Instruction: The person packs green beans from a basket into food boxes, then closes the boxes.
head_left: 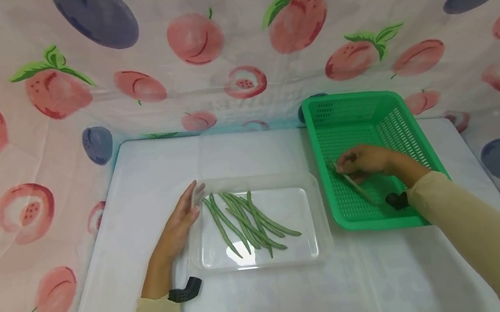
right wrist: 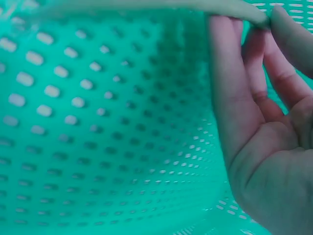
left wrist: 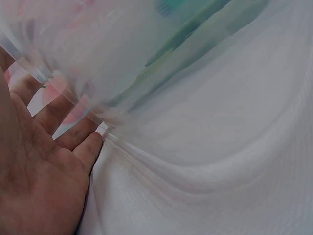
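A clear plastic container [head_left: 263, 267] sits on the table with several green beans [head_left: 245, 224] spread on its floor. My left hand [head_left: 180, 222] rests against the container's left side, fingers extended near its far corner. In the left wrist view, the fingers of the left hand [left wrist: 54, 142] touch the outside of the clear wall. Inside a green plastic basket [head_left: 342, 212], my right hand [head_left: 365, 160] pinches a single green bean [head_left: 358, 188] by one end. The right wrist view shows this bean [right wrist: 146, 6] lying across the fingers, tip near the thumb.
The perforated basket stands to the right of the container, a narrow gap between them. A white cloth [head_left: 268, 304] covers the table. A fruit-patterned sheet [head_left: 205, 94] hangs behind and at the sides. Each wrist wears a black device [head_left: 186, 290].
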Demonstrator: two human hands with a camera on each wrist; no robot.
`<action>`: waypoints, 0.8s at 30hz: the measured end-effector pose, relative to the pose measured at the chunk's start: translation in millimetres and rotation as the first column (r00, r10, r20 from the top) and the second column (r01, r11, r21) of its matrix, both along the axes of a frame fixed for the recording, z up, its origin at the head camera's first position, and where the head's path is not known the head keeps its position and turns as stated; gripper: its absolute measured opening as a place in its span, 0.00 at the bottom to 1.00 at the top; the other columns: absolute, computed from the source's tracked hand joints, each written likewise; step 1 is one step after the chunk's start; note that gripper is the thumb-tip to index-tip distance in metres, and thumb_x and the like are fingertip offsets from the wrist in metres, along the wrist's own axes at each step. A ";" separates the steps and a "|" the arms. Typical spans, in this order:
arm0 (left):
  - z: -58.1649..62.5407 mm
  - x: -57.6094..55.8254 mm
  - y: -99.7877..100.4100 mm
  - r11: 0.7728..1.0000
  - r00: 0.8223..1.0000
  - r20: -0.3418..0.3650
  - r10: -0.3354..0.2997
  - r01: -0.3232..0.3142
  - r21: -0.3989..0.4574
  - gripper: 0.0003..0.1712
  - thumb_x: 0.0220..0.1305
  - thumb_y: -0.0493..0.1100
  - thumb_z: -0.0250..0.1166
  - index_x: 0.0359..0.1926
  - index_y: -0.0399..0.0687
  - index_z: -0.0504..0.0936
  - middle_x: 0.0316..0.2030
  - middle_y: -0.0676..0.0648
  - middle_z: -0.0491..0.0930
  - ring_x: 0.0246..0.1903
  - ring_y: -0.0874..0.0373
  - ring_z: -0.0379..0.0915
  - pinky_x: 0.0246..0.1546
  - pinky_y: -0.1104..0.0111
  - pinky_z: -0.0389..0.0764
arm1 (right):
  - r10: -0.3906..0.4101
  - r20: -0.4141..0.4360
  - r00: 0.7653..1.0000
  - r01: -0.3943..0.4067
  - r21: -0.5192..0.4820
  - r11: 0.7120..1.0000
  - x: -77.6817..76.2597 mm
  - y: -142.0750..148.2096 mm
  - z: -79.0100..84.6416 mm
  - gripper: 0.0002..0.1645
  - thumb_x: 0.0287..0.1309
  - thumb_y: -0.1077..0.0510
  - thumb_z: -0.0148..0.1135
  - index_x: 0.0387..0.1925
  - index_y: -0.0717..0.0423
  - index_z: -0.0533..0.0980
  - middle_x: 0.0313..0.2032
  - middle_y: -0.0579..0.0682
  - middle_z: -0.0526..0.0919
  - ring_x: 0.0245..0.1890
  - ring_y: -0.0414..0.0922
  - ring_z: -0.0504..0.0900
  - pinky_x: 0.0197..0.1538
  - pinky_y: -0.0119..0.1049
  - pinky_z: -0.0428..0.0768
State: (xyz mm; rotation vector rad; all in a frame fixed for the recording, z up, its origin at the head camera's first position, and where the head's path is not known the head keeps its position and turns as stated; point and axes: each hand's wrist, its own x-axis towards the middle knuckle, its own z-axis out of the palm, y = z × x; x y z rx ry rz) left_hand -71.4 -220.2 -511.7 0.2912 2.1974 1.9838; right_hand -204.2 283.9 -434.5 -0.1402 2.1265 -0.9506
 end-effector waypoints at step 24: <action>-1.1 0.4 0.0 1.000 1.000 -0.007 -0.013 0.013 0.021 0.36 0.79 0.40 0.49 0.82 0.53 0.48 0.81 0.45 0.52 0.81 0.44 0.38 0.75 0.36 0.44 | -0.189 0.042 0.981 0.193 -0.268 0.944 21.8 -21.2 40.7 0.25 0.79 0.45 0.48 0.60 0.61 0.60 0.49 0.58 0.76 0.42 0.52 0.88 0.45 0.48 0.87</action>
